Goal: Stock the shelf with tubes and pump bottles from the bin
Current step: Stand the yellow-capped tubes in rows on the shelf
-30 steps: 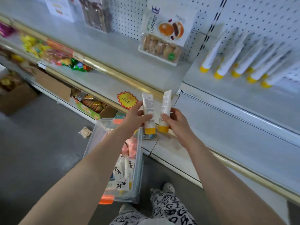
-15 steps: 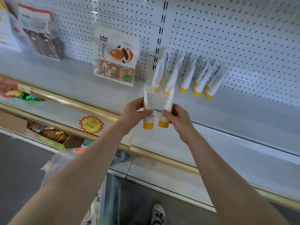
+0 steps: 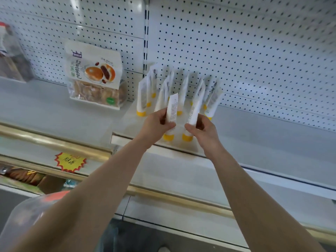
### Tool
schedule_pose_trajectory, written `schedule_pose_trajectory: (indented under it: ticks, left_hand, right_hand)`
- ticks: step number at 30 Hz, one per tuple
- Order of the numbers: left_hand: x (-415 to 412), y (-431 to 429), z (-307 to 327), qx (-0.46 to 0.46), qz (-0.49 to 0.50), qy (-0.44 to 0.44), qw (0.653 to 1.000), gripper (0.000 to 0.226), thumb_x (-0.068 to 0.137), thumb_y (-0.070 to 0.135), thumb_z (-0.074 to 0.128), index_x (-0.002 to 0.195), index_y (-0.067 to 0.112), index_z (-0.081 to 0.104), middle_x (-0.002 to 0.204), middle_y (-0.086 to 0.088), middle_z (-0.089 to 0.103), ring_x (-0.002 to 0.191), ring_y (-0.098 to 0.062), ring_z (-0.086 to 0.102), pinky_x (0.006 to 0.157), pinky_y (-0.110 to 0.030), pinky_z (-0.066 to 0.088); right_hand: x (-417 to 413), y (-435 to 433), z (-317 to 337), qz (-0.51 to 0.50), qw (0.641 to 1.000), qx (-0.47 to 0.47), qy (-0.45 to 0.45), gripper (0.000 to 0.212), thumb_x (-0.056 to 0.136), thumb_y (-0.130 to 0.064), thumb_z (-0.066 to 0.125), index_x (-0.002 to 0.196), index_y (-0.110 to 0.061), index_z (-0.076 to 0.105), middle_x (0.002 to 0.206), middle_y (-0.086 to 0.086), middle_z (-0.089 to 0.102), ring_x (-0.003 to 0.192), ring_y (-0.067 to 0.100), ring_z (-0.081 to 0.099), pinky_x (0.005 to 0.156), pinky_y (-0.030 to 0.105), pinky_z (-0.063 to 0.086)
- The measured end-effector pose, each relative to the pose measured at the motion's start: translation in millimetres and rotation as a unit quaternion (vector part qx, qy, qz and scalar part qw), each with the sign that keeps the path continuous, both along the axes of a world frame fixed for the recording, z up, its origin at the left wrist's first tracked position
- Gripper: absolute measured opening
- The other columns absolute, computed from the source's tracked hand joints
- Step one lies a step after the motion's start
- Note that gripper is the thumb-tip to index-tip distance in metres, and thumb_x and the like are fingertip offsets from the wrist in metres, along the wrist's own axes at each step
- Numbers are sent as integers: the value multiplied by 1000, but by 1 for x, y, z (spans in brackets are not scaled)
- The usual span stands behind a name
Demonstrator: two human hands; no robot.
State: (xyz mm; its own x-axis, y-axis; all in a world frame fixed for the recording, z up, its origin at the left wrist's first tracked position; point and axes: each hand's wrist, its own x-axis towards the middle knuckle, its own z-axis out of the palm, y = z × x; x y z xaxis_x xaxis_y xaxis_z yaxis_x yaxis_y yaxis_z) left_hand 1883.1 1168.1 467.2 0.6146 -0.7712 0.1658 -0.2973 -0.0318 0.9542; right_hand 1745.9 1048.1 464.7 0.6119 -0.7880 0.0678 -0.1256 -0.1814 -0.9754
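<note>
My left hand [image 3: 157,122] grips a white tube with a yellow cap [image 3: 171,111], held upright, cap down. My right hand [image 3: 203,129] grips a second such tube [image 3: 193,113] beside it. Both tubes hover over the front part of the white shelf [image 3: 254,135]. Just behind them several matching tubes [image 3: 143,95] stand on their yellow caps, leaning against the pegboard back wall [image 3: 236,51]. The clear plastic bin [image 3: 27,210] shows at the bottom left, partly hidden by my left forearm.
A bag of buns [image 3: 94,77] leans on the pegboard left of the tubes. Another packet [image 3: 11,57] stands at the far left. A gold rail [image 3: 54,142] and a starburst price tag [image 3: 70,161] edge the lower shelves. Bare shelf stretches to the right of the tubes.
Both hands have risen and reached forward from above the bin to the upper shelf, carrying the two tubes up to the row of standing tubes.
</note>
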Motion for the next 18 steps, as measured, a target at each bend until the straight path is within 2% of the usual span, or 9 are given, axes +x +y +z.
schedule_pose_trajectory:
  ticks: [2,5,8,10,14,18]
  left_hand:
    - [1,-15,0,3,1,-9,1000,47,81,5,71,126,13,60,103,2,70,93,-11,66,82,-23,53]
    - [0,-33,1,-1,8,-8,1000,50,83,8,70,130,18,57,106,3,70,97,-11,65,83,-19,53]
    - [0,-47,0,-4,16,-6,1000,51,83,7,69,131,20,57,104,7,69,96,-8,64,78,-9,50]
    - [0,-53,-1,-3,16,-5,1000,53,83,7,69,132,21,56,104,9,69,97,-5,64,81,-10,50]
    - [1,-62,-4,2,33,-4,999,58,84,7,69,137,22,51,104,11,66,92,0,61,71,2,43]
    - [5,-69,-8,9,50,-5,999,58,84,8,69,136,25,51,99,14,64,88,4,59,68,2,41]
  right_hand:
    - [1,-14,1,-8,1000,-10,2,47,81,-14,75,124,-16,57,107,3,68,99,17,65,81,27,54]
    - [3,-30,4,-20,1000,-21,1,49,80,-11,76,125,-15,56,109,1,67,101,13,64,74,18,52]
    - [6,-42,0,-27,999,-27,0,48,79,-9,76,122,-16,57,111,1,67,103,14,63,83,25,54]
    - [8,-48,-4,-32,999,-27,4,50,78,-9,76,123,-17,56,112,0,66,104,13,63,87,28,53]
    - [13,-55,-6,-30,999,-37,12,52,77,-10,77,124,-16,56,112,-2,67,103,9,63,86,26,53]
    - [19,-60,-10,-31,999,-35,17,50,77,-10,78,122,-17,57,110,-1,67,101,8,63,86,25,53]
